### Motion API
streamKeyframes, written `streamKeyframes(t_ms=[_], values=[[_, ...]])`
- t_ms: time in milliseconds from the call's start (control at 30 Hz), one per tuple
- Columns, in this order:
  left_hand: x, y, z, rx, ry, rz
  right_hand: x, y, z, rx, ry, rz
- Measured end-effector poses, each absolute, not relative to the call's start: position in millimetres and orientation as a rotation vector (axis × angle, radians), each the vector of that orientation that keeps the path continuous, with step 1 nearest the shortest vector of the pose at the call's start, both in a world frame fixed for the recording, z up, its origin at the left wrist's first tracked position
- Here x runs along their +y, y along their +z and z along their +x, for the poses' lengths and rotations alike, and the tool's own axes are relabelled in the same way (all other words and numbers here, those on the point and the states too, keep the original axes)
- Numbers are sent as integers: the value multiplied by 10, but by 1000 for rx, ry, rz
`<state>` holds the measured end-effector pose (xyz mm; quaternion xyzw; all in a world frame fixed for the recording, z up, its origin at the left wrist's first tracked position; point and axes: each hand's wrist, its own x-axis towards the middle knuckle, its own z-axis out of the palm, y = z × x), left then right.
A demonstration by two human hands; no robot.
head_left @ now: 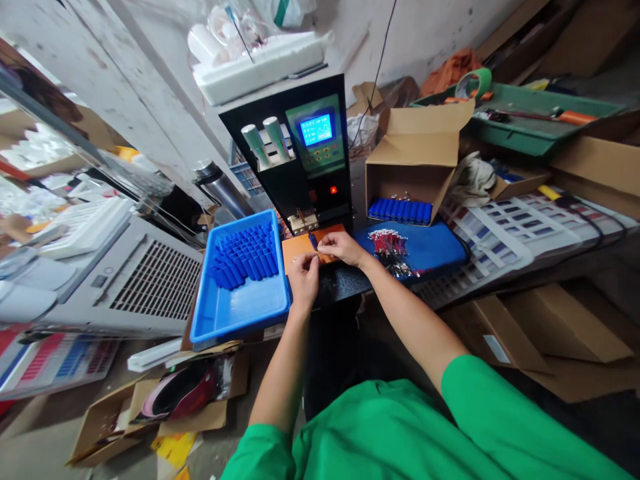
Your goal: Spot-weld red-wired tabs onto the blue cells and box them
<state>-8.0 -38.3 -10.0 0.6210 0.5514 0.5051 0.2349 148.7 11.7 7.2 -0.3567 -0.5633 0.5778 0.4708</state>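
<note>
A small blue cylindrical battery cell (313,241) is on the orange plate (295,249), just below the metal electrodes of a black spot welder (327,190). My right hand (343,247) is closed in a pinch, its fingertips at the cell's near end. Close in front of it, my left hand (304,277) is pinched too; whatever lies between its fingers is hidden. Many similar blue cells (245,257) lie in the blue plastic bin (240,335) to the left. Red and black wire leads with white connectors (389,247) are heaped on a blue surface (435,250) right of my hands.
Behind the blue surface, an open cardboard box (413,145) contains a row of blue cells. A metal flask (223,187) stands behind the bin. White foam (260,67) tops the welder. Farther right are a green tray (530,137) and white plastic crates (500,233).
</note>
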Motion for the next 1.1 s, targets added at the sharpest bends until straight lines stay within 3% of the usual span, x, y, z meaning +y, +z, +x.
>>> streamKeyframes(t_ms=[367,567,1100], values=[[-317,-26,-129,1503,1477,1856,110,20,1452,-1286,1374,-881],[-147,-39,-146,1344,1173,2127,79,68,1463,-1062,1415,-859],[-19,-13,-117,1431,1299,1734,164,57,1385,-934,1397,-892]])
